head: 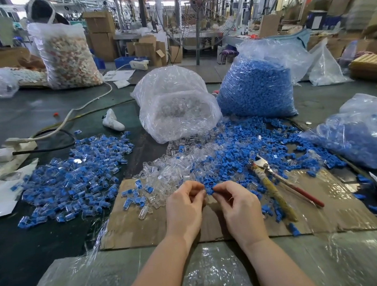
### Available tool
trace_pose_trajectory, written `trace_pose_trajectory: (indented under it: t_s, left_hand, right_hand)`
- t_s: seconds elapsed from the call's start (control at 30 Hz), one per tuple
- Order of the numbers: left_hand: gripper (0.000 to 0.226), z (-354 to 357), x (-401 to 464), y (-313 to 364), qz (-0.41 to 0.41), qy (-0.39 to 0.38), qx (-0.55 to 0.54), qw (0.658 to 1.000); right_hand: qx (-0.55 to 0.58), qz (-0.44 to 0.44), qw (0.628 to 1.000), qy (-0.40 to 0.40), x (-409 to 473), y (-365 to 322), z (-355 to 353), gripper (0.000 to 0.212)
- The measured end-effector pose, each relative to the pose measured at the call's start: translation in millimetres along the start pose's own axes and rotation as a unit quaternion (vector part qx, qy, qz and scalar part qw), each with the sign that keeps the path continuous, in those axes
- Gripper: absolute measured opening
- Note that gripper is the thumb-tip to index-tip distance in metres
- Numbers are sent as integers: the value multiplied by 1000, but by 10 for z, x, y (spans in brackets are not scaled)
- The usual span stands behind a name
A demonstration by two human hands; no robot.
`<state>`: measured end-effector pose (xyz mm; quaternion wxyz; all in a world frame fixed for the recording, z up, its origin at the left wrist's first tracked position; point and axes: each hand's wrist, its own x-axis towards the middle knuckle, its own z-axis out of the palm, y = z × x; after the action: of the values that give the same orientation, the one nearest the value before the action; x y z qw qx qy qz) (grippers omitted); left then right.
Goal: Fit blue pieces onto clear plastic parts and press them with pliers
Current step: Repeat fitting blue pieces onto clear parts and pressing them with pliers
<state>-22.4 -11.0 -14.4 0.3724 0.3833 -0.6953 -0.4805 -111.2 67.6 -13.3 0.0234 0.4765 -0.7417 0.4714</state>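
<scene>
On the cardboard sheet [249,225]: left hand [185,209] and right hand [238,207], fingertips pinched together on a blue piece [208,190]; whether a clear part sits between them, cannot tell. Loose clear plastic parts [169,170] just ahead; pliers [277,182] unheld, right. Pieces judged light, rigid, slippery; pinch by the sides.

One head-worn wide-angle view looks forward and down, close above the cardboard sheet [226,220], factory floor far beyond it
</scene>
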Motion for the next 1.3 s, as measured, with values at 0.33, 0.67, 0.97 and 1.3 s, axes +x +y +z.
trace_pose_trajectory:
  t_s: [0.33, 0.67, 0.97, 1.3]
  left_hand:
    - [12, -27, -30, 22, 16, -33, 24, 999]
    - [17, -28, -38, 37, -7, -42, -34, 999]
    - [20, -37, -39, 33, 6, -46, -17, 999]
    - [12, -50, -43, 47, 22, -39, 3, 999]
  right_hand:
    - [-47, -22, 999, -1, -22, -8, 15, 3]
    - [-6, -34, 999, 4, -26, -13, 14, 17]
    - [-1, -38, 999, -18, -27, -27, -1, 18]
    - [-21, -44, 999, -11, -26, -25, 4, 16]
